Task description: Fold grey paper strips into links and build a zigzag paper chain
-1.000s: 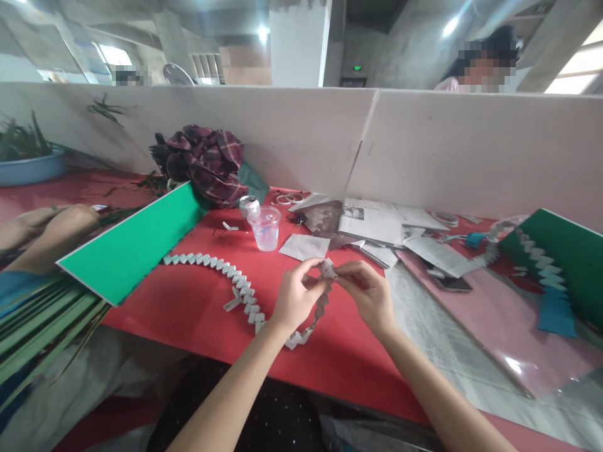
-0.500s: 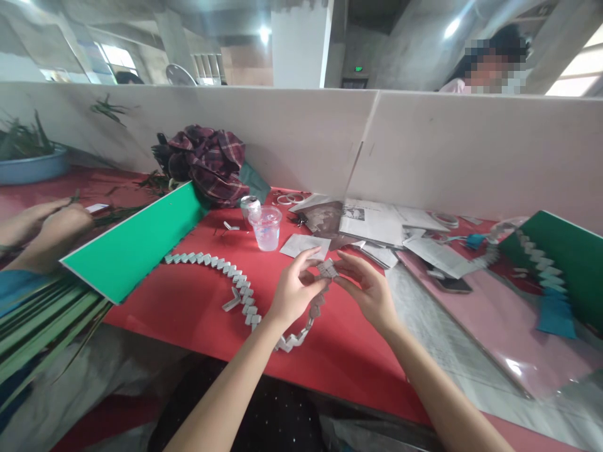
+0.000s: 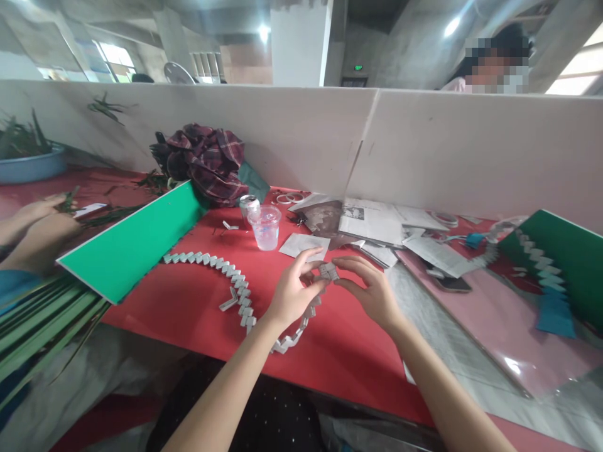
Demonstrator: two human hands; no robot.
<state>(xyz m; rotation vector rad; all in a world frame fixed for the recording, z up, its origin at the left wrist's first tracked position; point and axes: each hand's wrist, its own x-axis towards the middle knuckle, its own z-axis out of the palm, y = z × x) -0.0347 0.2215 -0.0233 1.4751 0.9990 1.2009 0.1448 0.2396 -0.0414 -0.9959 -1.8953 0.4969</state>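
Note:
A zigzag chain of folded white paper pieces (image 3: 243, 290) curves over the red tabletop and rises to my fingers. My left hand (image 3: 293, 290) is closed on its raised end, thumb and fingers pinching it from the left. From the right, my right hand (image 3: 372, 290) has thumb and fingertips pressed to the same end piece. Print or small marks show on this piece between the hands. A loose V-shaped folded paper strip (image 3: 229, 301) lies inside the chain's curve, left of my left hand. My left forearm hides part of the chain.
A clear plastic cup (image 3: 266, 229) and a can (image 3: 249, 206) stand beyond my hands. Green panels (image 3: 127, 242) border both sides. Papers (image 3: 372, 220), a phone (image 3: 450, 284) and another paper chain (image 3: 537, 257) lie right. At left, a co-worker's hands (image 3: 42, 216) hold greenery.
My right hand's fingers have shifted slightly at the chain's end. The hanging part of the chain has swung a little. At left, the co-worker's hands have moved slightly.

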